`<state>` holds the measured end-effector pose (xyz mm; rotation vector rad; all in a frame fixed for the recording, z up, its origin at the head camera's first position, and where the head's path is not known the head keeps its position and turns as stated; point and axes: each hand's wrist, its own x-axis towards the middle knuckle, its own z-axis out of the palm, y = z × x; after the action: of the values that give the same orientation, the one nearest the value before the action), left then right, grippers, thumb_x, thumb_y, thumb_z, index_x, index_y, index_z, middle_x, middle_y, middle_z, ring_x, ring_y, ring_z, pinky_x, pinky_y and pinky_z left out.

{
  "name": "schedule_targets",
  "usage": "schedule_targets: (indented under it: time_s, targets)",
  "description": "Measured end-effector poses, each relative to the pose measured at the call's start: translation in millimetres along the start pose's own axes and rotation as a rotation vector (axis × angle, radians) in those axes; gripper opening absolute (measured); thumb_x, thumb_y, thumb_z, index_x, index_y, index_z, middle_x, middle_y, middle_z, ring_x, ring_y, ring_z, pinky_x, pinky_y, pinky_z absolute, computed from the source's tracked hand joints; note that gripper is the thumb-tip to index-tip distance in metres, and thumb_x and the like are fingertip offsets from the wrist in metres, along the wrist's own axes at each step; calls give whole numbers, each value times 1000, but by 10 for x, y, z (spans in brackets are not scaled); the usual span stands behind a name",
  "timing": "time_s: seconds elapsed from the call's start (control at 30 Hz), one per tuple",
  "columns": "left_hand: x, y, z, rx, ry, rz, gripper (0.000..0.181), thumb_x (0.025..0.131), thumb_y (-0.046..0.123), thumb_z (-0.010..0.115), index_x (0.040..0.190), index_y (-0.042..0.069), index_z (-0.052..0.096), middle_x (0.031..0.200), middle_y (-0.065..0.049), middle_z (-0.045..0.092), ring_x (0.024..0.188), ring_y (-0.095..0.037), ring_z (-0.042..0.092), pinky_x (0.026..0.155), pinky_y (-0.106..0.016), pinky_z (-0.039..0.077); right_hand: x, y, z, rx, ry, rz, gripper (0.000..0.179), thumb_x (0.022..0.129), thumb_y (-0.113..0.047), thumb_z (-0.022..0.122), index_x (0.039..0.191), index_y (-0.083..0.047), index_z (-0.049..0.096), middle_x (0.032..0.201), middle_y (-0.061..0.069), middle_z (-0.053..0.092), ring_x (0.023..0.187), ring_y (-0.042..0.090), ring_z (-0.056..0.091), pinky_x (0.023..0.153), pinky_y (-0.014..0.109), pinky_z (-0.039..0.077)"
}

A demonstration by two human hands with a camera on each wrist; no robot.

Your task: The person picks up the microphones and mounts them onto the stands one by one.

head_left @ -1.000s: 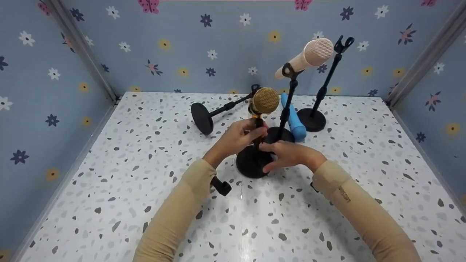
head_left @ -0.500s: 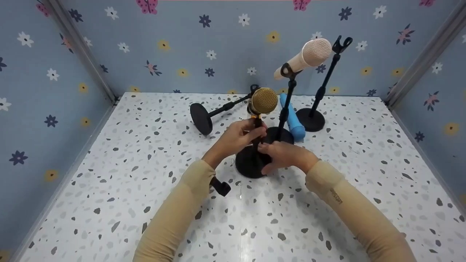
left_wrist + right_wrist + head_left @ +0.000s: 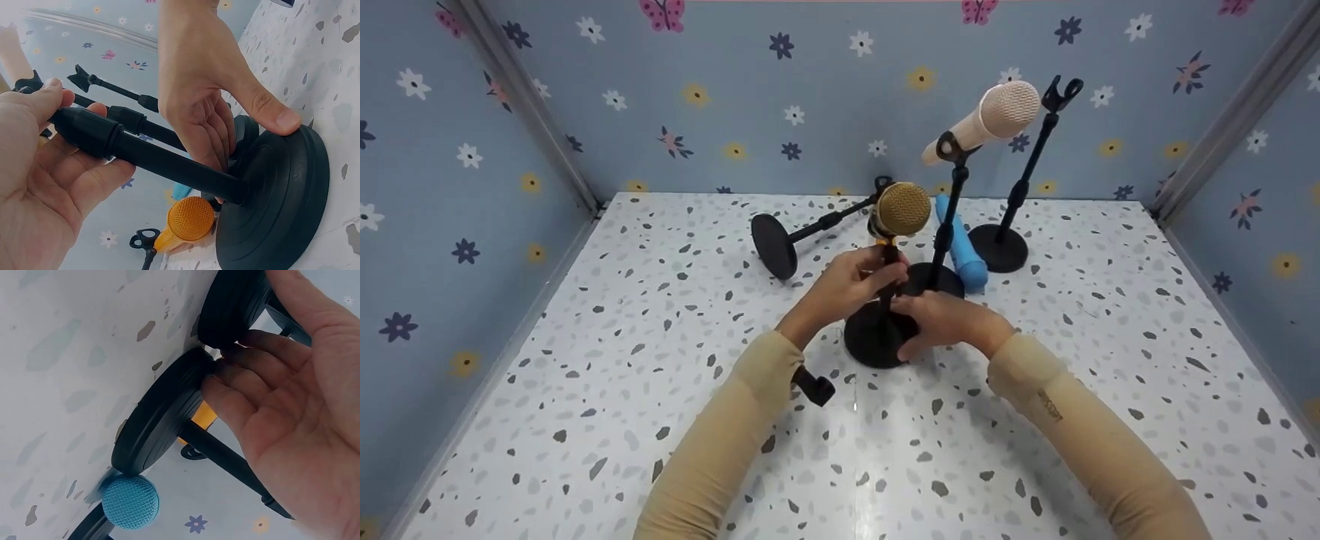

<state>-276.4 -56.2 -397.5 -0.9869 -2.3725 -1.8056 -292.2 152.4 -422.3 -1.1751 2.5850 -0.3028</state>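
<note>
A gold-headed microphone (image 3: 904,208) sits atop a black tabletop microphone stand (image 3: 871,345) that stands upright. My left hand (image 3: 844,286) grips the stand's pole just below the microphone, fingers wrapped round its collar (image 3: 90,132). Low down, my right hand (image 3: 952,319) holds the round base (image 3: 281,185); its thumb lies on the rim and its fingers curl behind the pole. Right behind stands a second stand (image 3: 952,217) with a pale pink microphone (image 3: 1001,112) in its clip. An orange microphone (image 3: 191,218), mostly hidden in the head view, lies behind the hands.
A blue microphone (image 3: 966,255) lies beside the second stand's base. Farther right is an upright stand (image 3: 997,249) with a bare clip. One stand (image 3: 775,246) lies tipped over at back left. A black clip-like piece (image 3: 815,388) shows by the left sleeve. Patterned walls enclose the table.
My right hand and forearm have shifted slightly left, closer in around the base. The left hand keeps its grip on the pole, and the stands stay where they were.
</note>
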Motion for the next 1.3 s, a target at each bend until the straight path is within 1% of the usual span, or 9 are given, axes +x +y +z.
schedule_targets:
  time_s: [0.13, 0.3, 0.47, 0.6, 0.7, 0.77, 0.97, 1.13, 1.3]
  targets:
    - [4, -10, 8, -2, 5, -4, 18, 103, 18, 62, 110, 3, 70, 107, -10, 71, 103, -21, 69, 90, -35, 55, -7, -3, -4, 11, -1, 3, 66, 81, -39, 85, 133, -5, 63, 122, 9, 70, 93, 20, 69, 92, 38, 55]
    - [9, -12, 15, -33, -7, -17, 19, 104, 12, 60, 113, -2, 67, 109, -19, 69, 105, -34, 68, 92, -39, 54, -9, -8, -21, 6, -1, -4, 61, 82, -38, 86, 129, -6, 65, 111, 8, 71, 84, 17, 66, 87, 38, 55]
    - [3, 21, 5, -67, -24, -27, 21, 104, 17, 60, 115, 1, 67, 108, -15, 70, 105, -36, 66, 94, -38, 53, -2, -9, -31, 23, -27, 44, 64, 82, -38, 86, 132, -5, 64, 108, 6, 71, 79, 13, 65, 86, 37, 56]
    - [1, 37, -6, -47, -39, -25, 24, 104, 25, 59, 116, 5, 67, 108, -10, 70, 106, -33, 66, 94, -35, 52, 6, -6, -33, 16, -36, 67, 67, 81, -40, 85, 133, -5, 64, 109, 5, 70, 79, 12, 65, 86, 36, 56]
    - [0, 46, -13, 10, -59, -19, 28, 105, 29, 57, 121, 7, 65, 114, -7, 69, 110, -27, 67, 96, -32, 52, 8, -3, -34, 3, -27, 56, 64, 81, -40, 86, 130, -6, 65, 107, 4, 70, 80, 13, 65, 85, 36, 56]
    - [-3, 48, -24, 40, -82, -4, 29, 105, 26, 59, 125, 6, 63, 116, -8, 68, 113, -25, 66, 98, -30, 51, 8, 1, -35, 1, -21, 46, 62, 81, -39, 86, 128, -6, 65, 104, 4, 71, 79, 13, 65, 84, 36, 56]
    - [-37, 20, -77, 27, -138, 16, 40, 99, 5, 66, 138, 4, 56, 122, -11, 65, 119, -27, 64, 102, -31, 49, -6, 8, -32, 15, -26, 47, 64, 81, -40, 86, 130, -6, 62, 100, 5, 71, 77, 14, 64, 81, 37, 56]
    - [-60, -17, -86, 26, -118, 57, 46, 97, 5, 68, 142, 6, 56, 120, -9, 67, 117, -22, 66, 100, -30, 50, -6, 3, -18, 30, -34, 74, 67, 81, -40, 86, 134, -7, 61, 108, 6, 72, 81, 15, 65, 85, 37, 55]
    - [-67, -41, -76, -6, -83, 83, 47, 93, 3, 72, 139, 4, 59, 119, -10, 71, 115, -15, 67, 98, -31, 52, -10, -14, -10, 31, -30, 100, 72, 80, -41, 86, 139, -6, 60, 118, 11, 71, 91, 19, 67, 91, 39, 54]
